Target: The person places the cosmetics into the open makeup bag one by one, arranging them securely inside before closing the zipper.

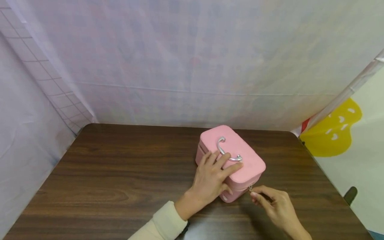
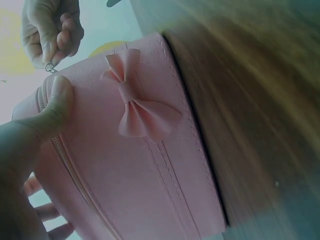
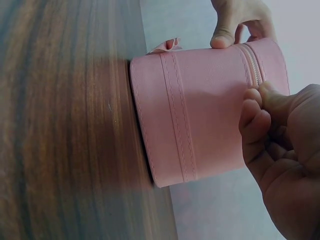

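Note:
A pink cosmetic case (image 1: 228,146) with a silver handle (image 1: 222,150) on its lid stands upright on the table. My left hand (image 1: 211,178) rests over the lid, fingers spread across the top near the handle and the thumb against the front face. At the case's near right corner my right hand (image 1: 277,205) pinches the small metal zipper pull (image 2: 50,67) between thumb and fingertips. The zipper (image 3: 254,65) runs round the case under the lid, and looks closed where it shows. A pink bow (image 2: 127,95) decorates the front.
The dark wooden table (image 1: 120,173) extends left and in front of the case. A white patterned curtain (image 1: 192,66) hangs behind its far edge. To the right, a yellow shape (image 1: 336,133) shows on a pale surface.

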A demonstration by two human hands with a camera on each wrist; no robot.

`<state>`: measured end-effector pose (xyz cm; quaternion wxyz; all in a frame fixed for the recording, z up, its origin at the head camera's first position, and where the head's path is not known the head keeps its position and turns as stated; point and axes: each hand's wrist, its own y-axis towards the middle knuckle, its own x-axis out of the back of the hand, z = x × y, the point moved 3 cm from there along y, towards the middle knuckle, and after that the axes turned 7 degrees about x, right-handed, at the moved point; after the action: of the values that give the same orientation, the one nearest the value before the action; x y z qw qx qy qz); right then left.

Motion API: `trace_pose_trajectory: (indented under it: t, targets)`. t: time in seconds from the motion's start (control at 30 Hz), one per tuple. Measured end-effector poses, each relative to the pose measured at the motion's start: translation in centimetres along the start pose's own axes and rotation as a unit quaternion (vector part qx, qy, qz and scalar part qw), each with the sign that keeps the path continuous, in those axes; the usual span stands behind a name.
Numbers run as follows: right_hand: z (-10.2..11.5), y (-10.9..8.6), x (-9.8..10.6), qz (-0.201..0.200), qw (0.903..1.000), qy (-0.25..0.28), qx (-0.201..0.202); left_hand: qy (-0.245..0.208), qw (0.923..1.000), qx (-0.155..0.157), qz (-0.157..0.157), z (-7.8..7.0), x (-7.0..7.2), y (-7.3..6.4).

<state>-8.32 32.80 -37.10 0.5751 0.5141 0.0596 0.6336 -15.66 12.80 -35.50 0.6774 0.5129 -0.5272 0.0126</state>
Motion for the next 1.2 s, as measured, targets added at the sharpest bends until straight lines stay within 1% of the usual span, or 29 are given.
trace_pose_trajectory:
  t: [0.07,0.2,0.3,0.37,0.47,0.63,0.7,0.9,1.03,1.13,1.2]
  targets:
    - [0.1,0.0,0.0,-0.001,1.0,0.003,0.003,0.006,1.0,0.003,-0.002,-0.2,0.0,0.0]
    - [0.4,0.2,0.0,-0.002,0.9999,0.002,0.01,0.033,0.9993,0.0,-0.021,-0.5,-0.1,0.0]
    - [0.6,0.3,0.1,0.001,0.9999,-0.008,0.01,0.042,0.9986,0.001,-0.033,-0.6,-0.1,0.0]
    - [0.4,0.2,0.1,0.003,0.9999,-0.009,0.01,0.04,0.9986,0.004,-0.035,-0.6,-0.1,0.0]
    - [0.1,0.0,0.1,0.005,0.9999,-0.006,0.008,0.034,0.999,0.013,-0.027,-0.8,-0.1,0.0]
    - [0.2,-0.2,0.1,0.005,0.9999,0.004,0.013,0.027,0.9992,0.028,-0.004,-1.0,-0.2,0.0]
    - [0.2,-0.2,0.0,0.006,0.9999,0.005,0.012,0.026,0.9991,0.032,-0.001,-1.1,-0.2,0.0]
    - [0.2,-0.2,0.1,0.005,0.9999,0.002,0.011,0.019,0.999,0.04,-0.007,-1.3,-0.2,0.0]
    - [0.4,-0.1,0.2,0.004,0.9999,0.006,0.011,0.022,0.9986,0.042,-0.022,-1.4,-0.1,0.0]
    - [0.9,0.2,0.2,0.007,0.9998,0.014,0.013,0.023,0.9985,0.044,-0.025,-1.5,-0.2,0.0]
    - [1.0,0.3,0.2,0.007,0.9998,0.015,0.013,0.021,0.9985,0.046,-0.02,-1.5,-0.2,0.1]
